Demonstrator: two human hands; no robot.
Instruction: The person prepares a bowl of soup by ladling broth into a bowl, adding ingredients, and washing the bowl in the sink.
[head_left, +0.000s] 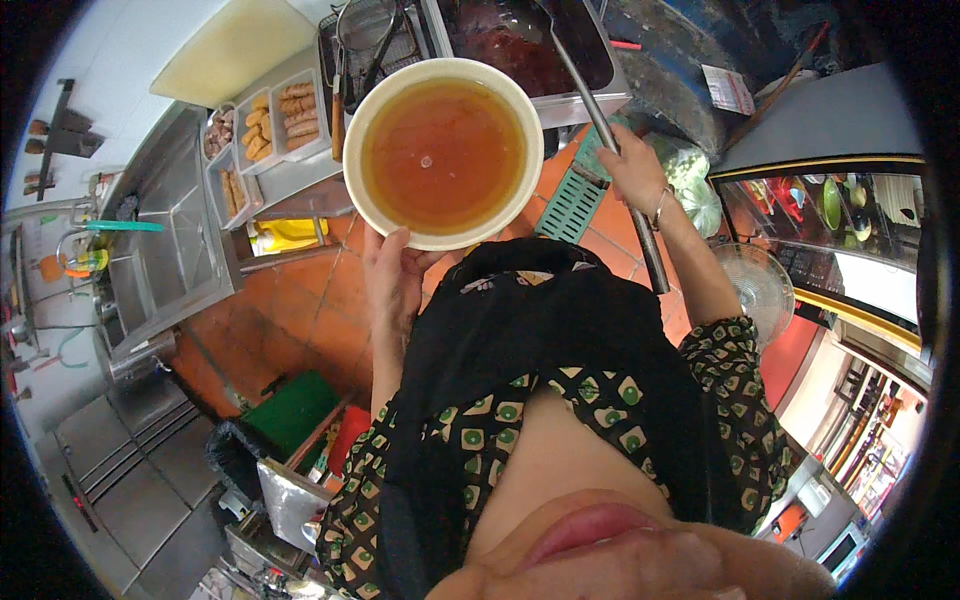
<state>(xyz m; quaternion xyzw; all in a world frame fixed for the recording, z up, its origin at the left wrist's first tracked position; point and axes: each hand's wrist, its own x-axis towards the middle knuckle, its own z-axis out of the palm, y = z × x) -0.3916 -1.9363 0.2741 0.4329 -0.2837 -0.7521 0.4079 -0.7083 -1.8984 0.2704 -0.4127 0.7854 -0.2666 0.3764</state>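
My left hand (395, 271) holds a cream bowl (352, 166) by its near rim, fingers underneath. Amber broth (446, 154) fills much of the bowl, with a small pale bubble or bit on its surface. In my right hand (632, 166) is the long metal handle of a ladle (583, 86), its thick end pointing back toward my body. The ladle's far end reaches into a steel vat (574, 114) of dark reddish-brown liquid (502, 41) beyond the bowl. The bowl hides part of the vat's near edge.
Left of the bowl, clear plastic tubs (244, 166) hold sausages (298, 112) and other pieces of food. A wire strainer (340, 82) lies by dark wire baskets (397, 49). A steel sink (169, 255) stands at left. At right are a green perforated crate (574, 199), bagged greens (694, 187) and a fan (754, 289).
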